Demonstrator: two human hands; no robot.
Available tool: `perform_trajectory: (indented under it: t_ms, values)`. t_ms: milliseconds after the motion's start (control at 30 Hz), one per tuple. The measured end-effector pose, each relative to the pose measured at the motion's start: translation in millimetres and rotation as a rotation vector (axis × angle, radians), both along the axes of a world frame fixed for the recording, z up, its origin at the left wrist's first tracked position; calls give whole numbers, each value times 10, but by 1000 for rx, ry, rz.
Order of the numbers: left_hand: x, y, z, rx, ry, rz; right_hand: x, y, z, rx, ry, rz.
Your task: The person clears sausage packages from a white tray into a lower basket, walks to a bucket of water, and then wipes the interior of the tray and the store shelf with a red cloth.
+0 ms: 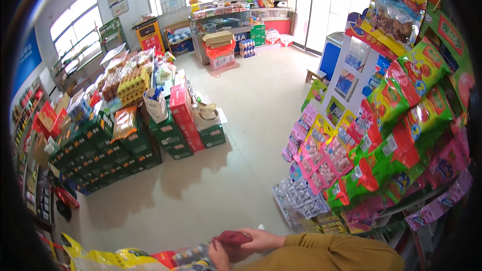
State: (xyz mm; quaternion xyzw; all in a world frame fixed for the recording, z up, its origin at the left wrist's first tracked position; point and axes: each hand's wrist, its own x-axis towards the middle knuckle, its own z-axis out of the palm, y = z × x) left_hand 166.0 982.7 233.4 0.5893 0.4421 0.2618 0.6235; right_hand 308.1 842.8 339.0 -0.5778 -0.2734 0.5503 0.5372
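Both hands meet low in the view around a dark red cloth (234, 238), which hangs down between them. My right hand (261, 239) grips its right side, the arm in a mustard-brown sleeve. My left hand (219, 255) pinches its left edge with the thumb and fingers. Just left of the hands lie shrink-wrapped bottles (192, 255) and a red package (164, 259). Farther left is a yellow plastic bag (90, 256). The cloth's exact kind cannot be told.
Hanging snack packets (406, 79) crowd the right side. Stacked green cartons (105, 165) bearing egg trays (133, 84) stand at left, beside red cartons (184, 109). A glass display counter (220, 22) stands at the back, with a stool (315, 75) near a doorway. Tiled floor (241, 120) lies between.
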Motion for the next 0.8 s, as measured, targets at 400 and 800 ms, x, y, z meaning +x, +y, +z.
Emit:
perform_trajectory:
  t_ms: [400,800]
  values:
    - [1587,1476,1461,-371,-60,57,1638,1474,-227,72,-131,-155]
    - [3895,2864,1819,-479,-269,-261,3282,2695,88,52,551,-471]
